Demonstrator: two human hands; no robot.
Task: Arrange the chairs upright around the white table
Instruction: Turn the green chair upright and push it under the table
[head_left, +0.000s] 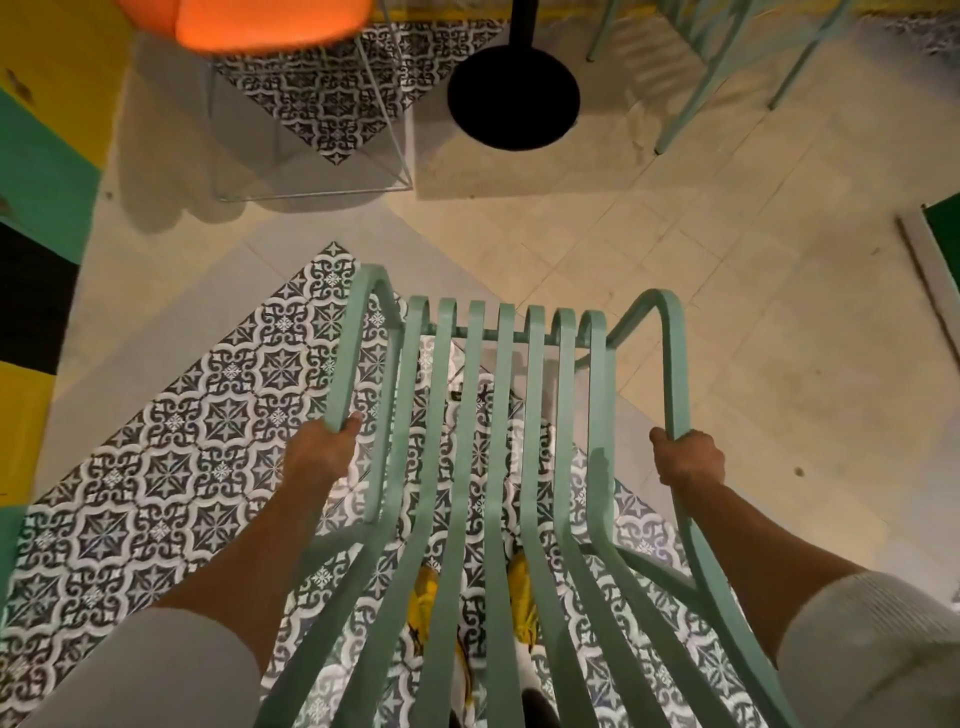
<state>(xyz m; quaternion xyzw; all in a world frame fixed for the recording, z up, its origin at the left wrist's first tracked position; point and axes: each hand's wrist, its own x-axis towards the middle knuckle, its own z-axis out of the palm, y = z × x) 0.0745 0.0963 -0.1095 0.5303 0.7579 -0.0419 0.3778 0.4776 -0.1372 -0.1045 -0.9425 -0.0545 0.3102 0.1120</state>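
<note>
A mint-green metal chair (498, 441) with a slatted seat and back fills the lower middle of the head view, seen from above. My left hand (322, 452) grips its left armrest bar. My right hand (688, 460) grips the right armrest bar. The black round base and post of a table (513, 91) stand on the floor ahead, at the top centre; the tabletop is out of frame. My feet in yellow shoes show through the slats below the chair.
An orange chair (260, 21) on thin wire legs stands at the top left. Legs of another mint-green chair (727, 67) show at the top right. A yellow, green and black wall (36, 208) runs along the left. A green board (943, 234) lies at the right edge.
</note>
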